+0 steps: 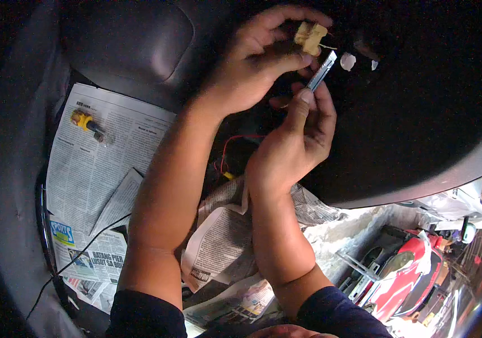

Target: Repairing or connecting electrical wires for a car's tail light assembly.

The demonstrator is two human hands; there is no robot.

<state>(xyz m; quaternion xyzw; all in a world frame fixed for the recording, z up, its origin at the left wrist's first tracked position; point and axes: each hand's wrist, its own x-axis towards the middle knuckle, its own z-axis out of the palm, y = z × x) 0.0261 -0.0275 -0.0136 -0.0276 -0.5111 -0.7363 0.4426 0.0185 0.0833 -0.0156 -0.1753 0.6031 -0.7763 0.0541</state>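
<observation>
High in the view, my left hand [252, 65] pinches a small pale yellow block [310, 38] that looks like a plastic connector. A short thin wire [327, 47] sticks out of its right side. Just below, my right hand [303, 127] grips a slim cutter knife [322, 72] between thumb and fingers. Its bright blade points up toward the wire and the block; whether it touches them I cannot tell. Behind the hands is a dark recess in a black panel, with a pale scrap [348, 61] to the right of the blade.
Newspaper sheets [108, 163] cover the surface at left, bearing a yellow and black tool [89, 124]. A black cable [92, 239] crosses them. Below my wrists hang a red wire [223, 151] and a yellow connector [229, 176]. A dark curved panel [409, 141] borders the right; beyond it stands a red vehicle [412, 270].
</observation>
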